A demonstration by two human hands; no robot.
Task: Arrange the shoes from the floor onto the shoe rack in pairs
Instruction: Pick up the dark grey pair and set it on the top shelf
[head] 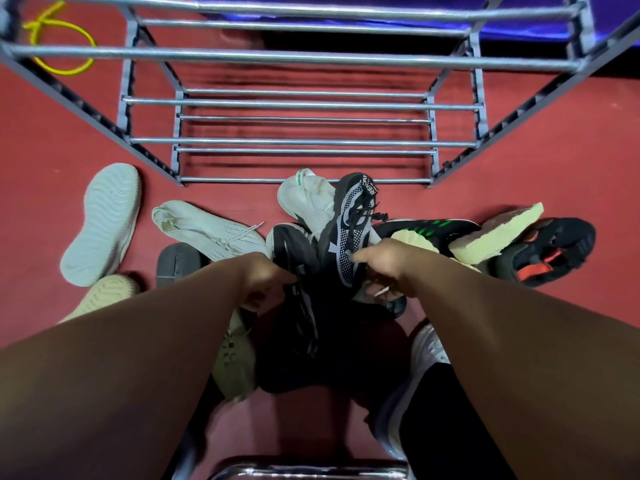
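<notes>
Both bare forearms reach out, left hand [266, 282] and right hand [384, 268] each gripping one knit black-and-white shoe [349, 233].

yellow cord [60, 46] looped and knotted on red floor [540, 140], far left, seen behind grey bars | purple-blue sheet [346, 3] along top edge, dark gap beneath | shiny metal tube [311, 471] curving across bottom edge, nearest camera | red floor covering whole scene

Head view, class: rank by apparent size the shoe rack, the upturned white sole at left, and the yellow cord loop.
1. shoe rack
2. upturned white sole
3. yellow cord loop, though it lies farther away, so this gap is unsure.
</notes>
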